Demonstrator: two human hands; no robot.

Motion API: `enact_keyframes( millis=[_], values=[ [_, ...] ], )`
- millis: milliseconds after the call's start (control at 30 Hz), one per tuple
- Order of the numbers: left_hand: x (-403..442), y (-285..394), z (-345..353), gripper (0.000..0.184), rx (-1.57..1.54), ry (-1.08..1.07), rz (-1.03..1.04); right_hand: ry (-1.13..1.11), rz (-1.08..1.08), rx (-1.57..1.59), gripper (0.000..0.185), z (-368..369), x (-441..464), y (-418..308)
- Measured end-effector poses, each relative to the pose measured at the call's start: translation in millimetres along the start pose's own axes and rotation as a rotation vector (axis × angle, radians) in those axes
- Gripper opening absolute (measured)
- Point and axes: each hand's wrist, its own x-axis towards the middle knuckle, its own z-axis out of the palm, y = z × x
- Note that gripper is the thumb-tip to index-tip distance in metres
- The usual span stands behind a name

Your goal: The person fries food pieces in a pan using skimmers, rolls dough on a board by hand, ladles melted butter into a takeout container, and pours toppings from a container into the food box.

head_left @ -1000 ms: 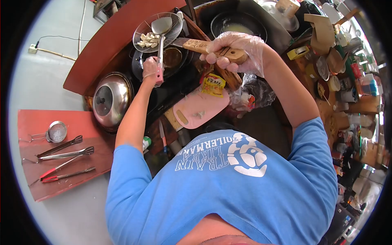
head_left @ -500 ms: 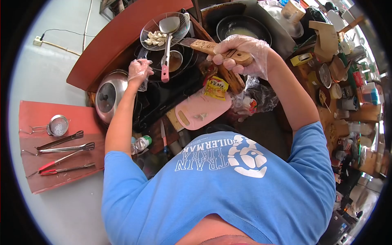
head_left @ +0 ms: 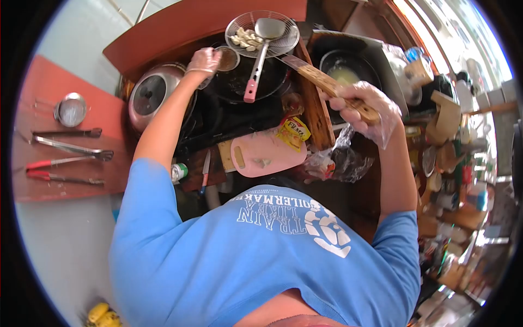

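My gloved right hand (head_left: 364, 109) grips the wooden handle (head_left: 321, 79) of a wire skimmer (head_left: 234, 27). Pale pieces (head_left: 246, 39) lie in the skimmer's left side. A metal spatula (head_left: 270, 28) rests across the mesh, its pink handle end (head_left: 251, 90) hanging free over a dark wok (head_left: 272, 90). At the wok's upper left, my gloved left hand (head_left: 205, 61) is closed at the rim of a small round metal bowl (head_left: 227, 58) with brownish contents. Its fingers are partly hidden by glare and plastic.
A lidded pot (head_left: 149, 95) stands left of the wok. Another pan (head_left: 348, 68) sits at the right. Nearer are a pink cutting board (head_left: 267, 155), a yellow packet (head_left: 294, 132) and a knife (head_left: 206, 170). Tongs (head_left: 71, 147) and a strainer (head_left: 72, 110) lie on the red surface.
My left hand let go of the spatula and now holds the small bowl, which has moved to the wok's upper left. The view has turned, and the skimmer appears farther right.
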Motion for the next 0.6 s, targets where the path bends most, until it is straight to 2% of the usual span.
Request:
enact_keyframes(
  millis=[33,67,100,167,300,367,400,433,500,533,600],
  values=[
    [-3,11,-3,0.043,-0.013,-0.087,-0.024,0.016,-0.004,0.002,0.030,2,-1,-1],
    [-7,11,6,0.040,-0.021,-0.052,0.077,0.003,0.012,0.027,0.031,5,-3,-3],
    [-10,18,7,0.040,-0.029,-0.039,0.052,-0.003,0.024,0.002,0.031,5,-2,-5],
    [-19,33,11,0.040,0.118,-0.256,0.125,-0.082,0.045,0.067,0.036,-1,3,-4],
    [-26,42,41,0.038,0.185,-0.342,0.210,-0.159,0.096,0.169,0.037,-7,6,-4],
    [-26,33,73,0.040,0.221,-0.253,0.483,-0.105,0.067,0.083,0.036,-2,5,-4],
    [-30,46,63,0.037,0.253,-0.234,0.558,-0.100,0.067,0.081,0.036,-3,8,-4],
    [-34,61,53,0.035,0.132,-0.299,0.395,-0.096,0.065,0.079,0.035,-4,9,-3],
    [-38,67,67,0.032,-0.103,-0.247,0.186,-0.079,0.048,0.079,0.035,-4,11,-2],
    [-41,66,71,0.024,-0.141,-0.157,0.235,-0.077,0.060,0.072,0.034,-5,14,-1],
    [-42,63,79,0.024,-0.254,-0.143,0.217,-0.080,0.074,0.065,0.033,-4,16,0]
  ],
)
